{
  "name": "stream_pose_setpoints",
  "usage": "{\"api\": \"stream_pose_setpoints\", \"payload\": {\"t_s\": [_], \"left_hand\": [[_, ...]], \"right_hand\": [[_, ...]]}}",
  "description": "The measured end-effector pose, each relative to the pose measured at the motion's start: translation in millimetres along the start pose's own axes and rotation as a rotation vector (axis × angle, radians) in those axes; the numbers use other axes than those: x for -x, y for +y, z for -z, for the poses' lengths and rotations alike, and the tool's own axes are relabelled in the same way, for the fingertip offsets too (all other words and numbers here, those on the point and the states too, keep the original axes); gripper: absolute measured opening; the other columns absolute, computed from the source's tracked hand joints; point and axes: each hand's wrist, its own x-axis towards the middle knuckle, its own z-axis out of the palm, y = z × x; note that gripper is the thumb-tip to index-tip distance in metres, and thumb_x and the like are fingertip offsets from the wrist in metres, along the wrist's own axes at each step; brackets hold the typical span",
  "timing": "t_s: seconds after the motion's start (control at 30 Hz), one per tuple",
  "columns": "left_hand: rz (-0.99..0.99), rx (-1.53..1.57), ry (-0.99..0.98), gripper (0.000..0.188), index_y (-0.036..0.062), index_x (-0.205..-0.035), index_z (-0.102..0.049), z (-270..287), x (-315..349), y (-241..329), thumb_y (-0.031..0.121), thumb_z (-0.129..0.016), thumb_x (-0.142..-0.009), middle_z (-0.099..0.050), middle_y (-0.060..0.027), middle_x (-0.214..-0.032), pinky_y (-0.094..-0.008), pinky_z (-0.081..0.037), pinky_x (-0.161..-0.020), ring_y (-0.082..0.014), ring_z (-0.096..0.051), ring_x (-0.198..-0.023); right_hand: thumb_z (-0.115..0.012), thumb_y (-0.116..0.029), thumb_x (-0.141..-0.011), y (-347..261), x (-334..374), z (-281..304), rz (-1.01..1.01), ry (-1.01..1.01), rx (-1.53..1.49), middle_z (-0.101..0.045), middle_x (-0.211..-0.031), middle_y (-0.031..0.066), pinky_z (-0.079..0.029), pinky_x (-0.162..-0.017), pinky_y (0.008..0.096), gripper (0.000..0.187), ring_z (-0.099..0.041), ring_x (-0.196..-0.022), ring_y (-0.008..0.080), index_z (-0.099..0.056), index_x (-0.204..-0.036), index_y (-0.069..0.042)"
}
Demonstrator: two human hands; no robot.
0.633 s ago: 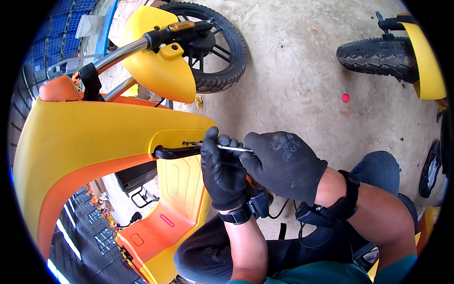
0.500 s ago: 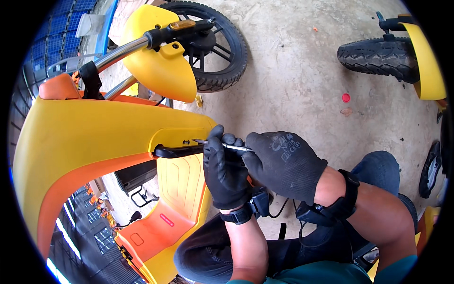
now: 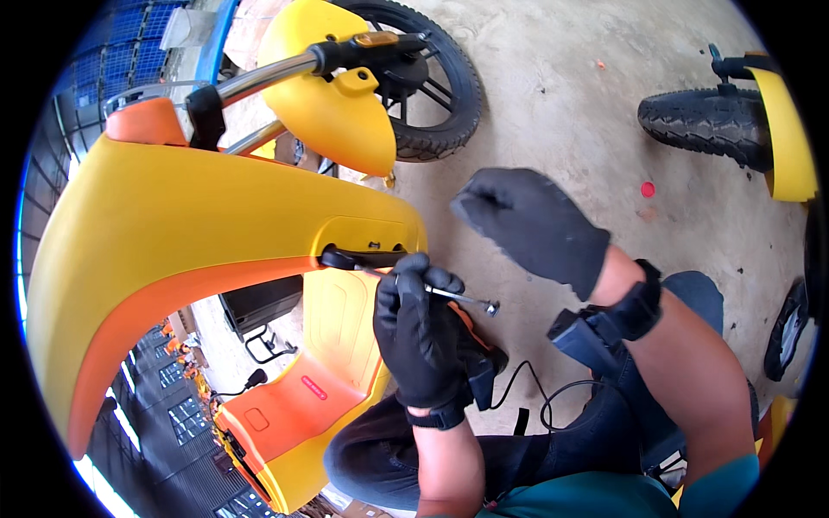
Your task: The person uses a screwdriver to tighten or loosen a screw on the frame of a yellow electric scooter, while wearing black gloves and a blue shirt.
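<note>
My left hand (image 3: 420,332), in a black glove, has its fingers closed around a slim metal wrench-like tool (image 3: 462,299). The tool slants, with a small round head at its right end. Its other end reaches toward the black folding part (image 3: 338,257) on the scooter's yellow body panel (image 3: 207,203). A small bolt (image 3: 374,245) shows in the raised yellow area above that part. Up and to the right, apart from the tool, is my gloved right hand (image 3: 535,226), fingers curled together. Its fingertips are slightly blurred, and anything between them is hidden.
The scooter's front wheel (image 3: 449,95) and yellow fender (image 3: 332,125) lie beyond the panel, its orange seat (image 3: 294,401) to the lower left. Another tyre (image 3: 704,128) stands far right. A red cap (image 3: 648,189) lies on the concrete floor. A black cable (image 3: 527,371) loops beside my wrists.
My right hand has left the tool and moved up and away. The tool stays in my left hand, now lower against the panel, its round head exposed. The whole view has shifted slightly.
</note>
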Motion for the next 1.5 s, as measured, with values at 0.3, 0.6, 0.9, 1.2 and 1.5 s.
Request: {"api": "stream_pose_setpoints", "payload": {"t_s": [0.3, 0.6, 0.9, 1.2, 1.5], "left_hand": [[-0.255, -0.452, 0.211, 0.025, -0.004, -0.118, -0.056, 18, 6, 21, 0.01, -0.045, -0.099, -0.062, -0.0104, -0.113, -0.0321, -0.044, -0.095, -0.0166, -0.058, -0.104], [-0.151, -0.359, 0.267, 0.019, -0.0016, -0.108, -0.06, 25, 0, 19, 0.011, -0.055, -0.094, -0.063, -0.0033, -0.101, -0.0269, -0.043, -0.087, -0.0119, -0.057, -0.094], [-0.012, -0.36, 0.276, 0.025, -0.0039, -0.111, -0.06, 7, 5, 49, 0.011, -0.058, -0.092, -0.063, -0.0072, -0.109, -0.0291, -0.042, -0.093, -0.0153, -0.057, -0.101], [0.017, -0.399, 0.189, 0.019, -0.0024, -0.107, -0.06, 10, 13, 66, 0.009, -0.053, -0.093, -0.065, -0.0078, -0.1, -0.0275, -0.046, -0.083, -0.0135, -0.059, -0.09], [0.131, -0.343, -0.11, 0.024, 0.0004, -0.115, -0.057, 25, 29, 108, 0.015, -0.051, -0.097, -0.06, -0.0028, -0.09, -0.0247, -0.046, -0.076, -0.0093, -0.055, -0.083]], "right_hand": [[-0.059, -0.029, -0.091, -3, -30, -73, 0.03, -0.153, -0.056, -0.066, -0.078, 0.017, -0.048, -0.069, 0.0361, 0.033, -0.063, -0.071, 0.0247, -0.067, -0.091, 0.003], [-0.062, -0.027, -0.083, -12, -42, -74, -0.009, -0.266, -0.156, -0.065, -0.075, 0.0221, -0.049, -0.07, 0.0377, 0.034, -0.066, -0.072, 0.0303, -0.068, -0.083, 0.006], [-0.058, -0.02, -0.084, -20, -39, -72, -0.134, -0.295, -0.31, -0.066, -0.078, 0.0144, -0.048, -0.07, 0.0303, 0.03, -0.062, -0.072, 0.0176, -0.065, -0.088, 0.009], [-0.062, -0.01, -0.083, -15, -42, -43, -0.106, -0.205, -0.624, -0.06, -0.074, 0.0051, -0.051, -0.06, 0.0247, 0.008, -0.059, -0.065, 0.0117, -0.059, -0.086, -0.003], [-0.051, -0.004, -0.088, -10, -37, -24, -0.082, -0.186, -0.594, -0.06, -0.088, 0.0032, -0.051, -0.07, 0.0261, 0.015, -0.056, -0.074, 0.0103, -0.061, -0.1, -0.005]]}}
